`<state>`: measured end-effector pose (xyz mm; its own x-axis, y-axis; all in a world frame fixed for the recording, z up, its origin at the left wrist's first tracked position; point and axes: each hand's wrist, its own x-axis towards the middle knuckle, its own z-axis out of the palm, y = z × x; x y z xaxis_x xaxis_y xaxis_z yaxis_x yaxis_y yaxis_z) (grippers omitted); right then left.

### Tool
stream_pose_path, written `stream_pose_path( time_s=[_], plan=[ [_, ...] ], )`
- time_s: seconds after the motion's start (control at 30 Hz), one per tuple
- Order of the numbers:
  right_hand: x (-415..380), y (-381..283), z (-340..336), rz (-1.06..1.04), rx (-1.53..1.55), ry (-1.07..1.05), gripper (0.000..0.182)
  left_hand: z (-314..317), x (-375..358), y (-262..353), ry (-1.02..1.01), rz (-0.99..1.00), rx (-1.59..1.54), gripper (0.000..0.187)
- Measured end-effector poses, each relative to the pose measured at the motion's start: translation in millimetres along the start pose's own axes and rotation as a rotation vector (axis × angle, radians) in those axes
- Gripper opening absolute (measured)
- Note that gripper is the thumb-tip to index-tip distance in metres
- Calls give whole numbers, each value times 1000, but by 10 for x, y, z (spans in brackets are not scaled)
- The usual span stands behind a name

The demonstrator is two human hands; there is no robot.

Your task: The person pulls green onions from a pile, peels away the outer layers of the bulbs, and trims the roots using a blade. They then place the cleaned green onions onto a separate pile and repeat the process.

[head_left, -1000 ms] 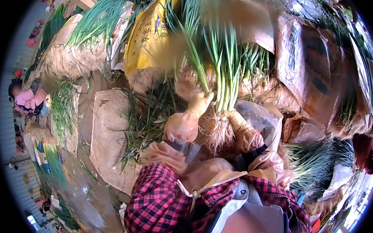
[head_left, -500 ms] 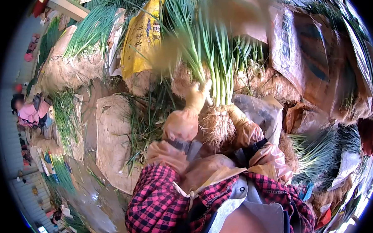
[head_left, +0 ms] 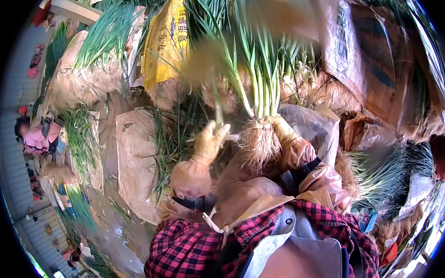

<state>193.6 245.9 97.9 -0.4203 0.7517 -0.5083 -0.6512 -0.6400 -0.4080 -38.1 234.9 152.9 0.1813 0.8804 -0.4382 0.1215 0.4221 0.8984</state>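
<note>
My right hand [head_left: 282, 130], in a yellowish glove, is closed around the lower end of a bunch of green onions [head_left: 263, 90]. Their pale roots [head_left: 260, 145] hang below it, and the long green leaves point away from me. To the left of the bunch, my gloved left hand [head_left: 209, 143] is closed with its fingertips pinched. A blurred, pale green onion leaf [head_left: 218, 102] rises from those fingers, and a whitish end juts out toward the roots. The left hand is apart from the bunch.
Loose green leaves [head_left: 175, 136] litter the ground at left beside a flattened sack [head_left: 136, 162]. A yellow printed sack [head_left: 166, 42] and rooted onion piles [head_left: 93, 80] lie ahead. More onions [head_left: 380, 177] are at right. A person in pink [head_left: 41, 134] is far left.
My left hand has drawn away from the bunch, down and to the left, with the pale leaf in its fingers. The right hand keeps its hold on the bunch in nearly the same place.
</note>
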Motion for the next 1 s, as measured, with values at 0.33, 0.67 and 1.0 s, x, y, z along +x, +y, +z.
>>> stream_pose_path(
  time_s=[0.33,0.67,1.0],
  plan=[
    [-148,-57,116,6,168,21,21,411,1029,16,15,10,-292,26],
    [21,42,-92,-50,-8,12,20,713,544,68,311,497,696,18],
    [-63,5,0,-29,10,-29,21,168,531,-122,373,192,-258,32]
  ],
)
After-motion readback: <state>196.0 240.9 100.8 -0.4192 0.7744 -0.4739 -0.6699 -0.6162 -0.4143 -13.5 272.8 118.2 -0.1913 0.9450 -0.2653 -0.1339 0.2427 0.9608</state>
